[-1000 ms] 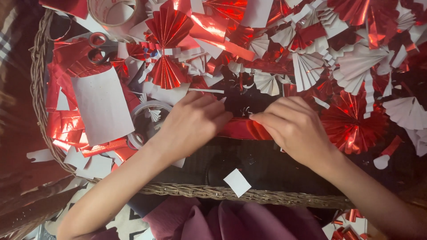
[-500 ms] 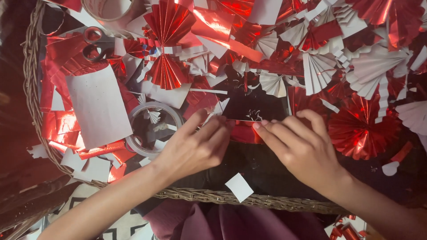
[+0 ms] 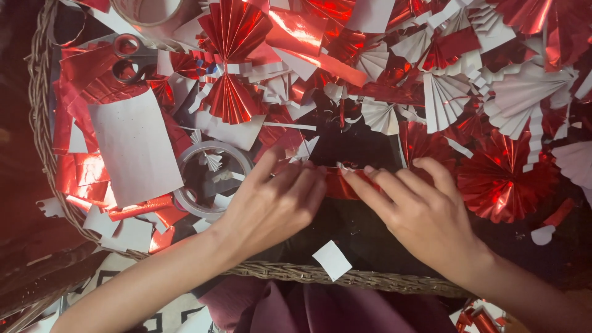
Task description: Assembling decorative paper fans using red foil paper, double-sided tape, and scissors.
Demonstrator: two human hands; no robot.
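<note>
Pinching a folded red foil strip point(image 3: 336, 182) between them, left hand point(image 3: 274, 206) and right hand point(image 3: 419, 213), palms down, near the wicker tray's point(image 3: 370, 280) near edge.

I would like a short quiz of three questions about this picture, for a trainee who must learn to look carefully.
1. True or false: both hands touch the red foil strip.
2. What lies just left of the left hand? A) a tape roll B) a cup C) a stapler
3. Fill in: the scissors lie at the upper ____ of the basket.

Key
1. True. The left hand and the right hand press the strip from either end with their fingers.
2. A, the tape roll.
3. Left.
</note>
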